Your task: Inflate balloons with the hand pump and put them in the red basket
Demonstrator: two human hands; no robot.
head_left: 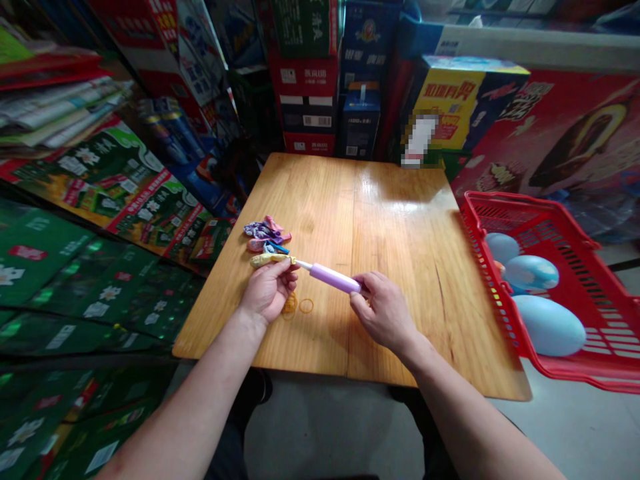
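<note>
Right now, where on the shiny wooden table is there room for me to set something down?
Bare wood shows on the table's right half, between the purple cylindrical pump and the red plastic basket. The left side is crowded: small deflated balloons, thin yellow rubber bands, and the left hand pinching a yellow balloon.

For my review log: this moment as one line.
right hand: lilac plastic hand pump | left hand: limp yellow balloon on its white nozzle

Right there on the wooden table [400, 333], the left hand [269, 290] pinches a yellow balloon [270, 261] at the tip of a lilac hand pump [334, 277], the right hand [383, 312] gripping its barrel (rubber bands [299, 305] just below!), limp balloons [267, 235] alongside, blue balloons [547, 325] in a red basket [530, 225].
</note>
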